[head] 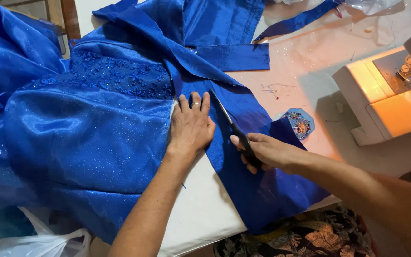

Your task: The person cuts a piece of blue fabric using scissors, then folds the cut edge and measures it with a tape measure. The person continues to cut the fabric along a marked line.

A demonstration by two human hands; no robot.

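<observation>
left hand (pixel 191 124): open, flat, palm down at frame centre; fingers spread, ring on one finger; presses the blue strip's left edge against the tabletop, seemingly to keep the cloth from sliding under the blades.
right hand (pixel 262 151): closed around the handles of the scissors (pixel 229 123), right of centre; thumb on top, knuckles toward the lower right.
scissors: dark blades point up-left, tips just beside the left hand's fingertips; blades lie on the strip, along its length.
strip (pixel 253 185): plain blue satin panel, runs from frame centre down to lower centre, its end hanging over the near tabletop edge.
dress (pixel 82 138): glittery blue, fills the left half; beaded band across upper left; bunched there, probably to keep it off the cutting line.
tabletop (pixel 200 209): white, bare wedge between dress and strip at lower centre; near edge runs diagonally at the bottom.
pin holder (pixel 299 123): small hexagonal dish, just right of the strip, near the right hand.
sewing machine (pixel 386 90): white, at right edge, well apart from the hands.
open room: bare tabletop between strip and machine, upper right; left side crowded by dress.
bag (pixel 39 240): white plastic, lower left, below the dress.
</observation>
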